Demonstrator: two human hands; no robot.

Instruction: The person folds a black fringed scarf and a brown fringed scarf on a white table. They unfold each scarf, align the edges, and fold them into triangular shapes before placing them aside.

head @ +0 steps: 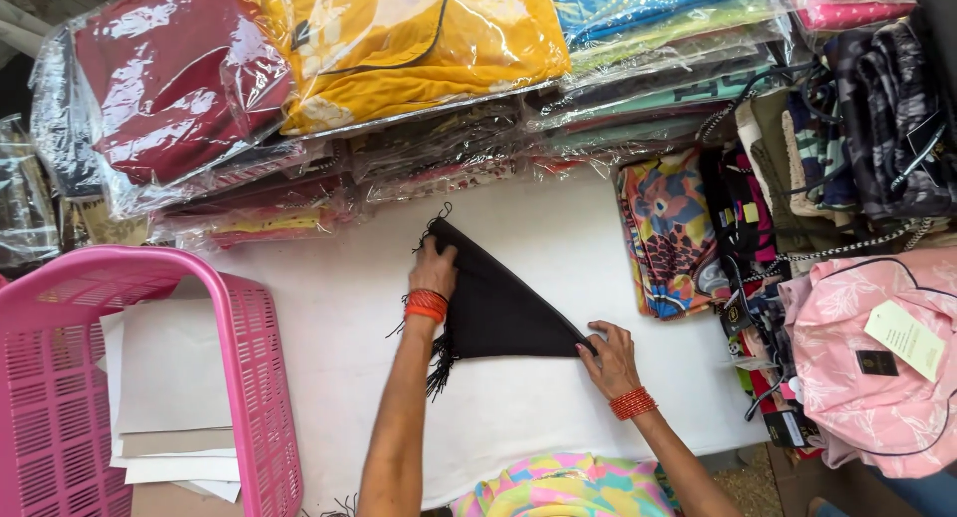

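Nearest the camera is the person's bright multicoloured garment (568, 487), and just beyond it the right hand (610, 359), its fingers (596, 330) close together and pinching the near right point of a black fringed cloth (493, 303); it wears red bangles (632, 403) at the wrist. The left hand (435, 271) lies flat on the cloth's left edge, fingers together and pressing down rather than gripping, with red bangles (427, 305) too. The cloth lies on the white table (558, 228) between the two hands, already folded into a flat triangle, its fringe (440, 365) trailing from the left edge toward the person. Judging from this shape, at least one fold is made and is being smoothed; whether further folds remain cannot be told. Left of the cloth stands a pink plastic basket (261, 377) holding white card sheets (174, 387). Beyond the cloth are stacked garments in clear bags, one maroon (169, 78) and one yellow (409, 38). Right of the cloth lie loose patterned fabrics (673, 233) and a pink garment with a tag (867, 367).
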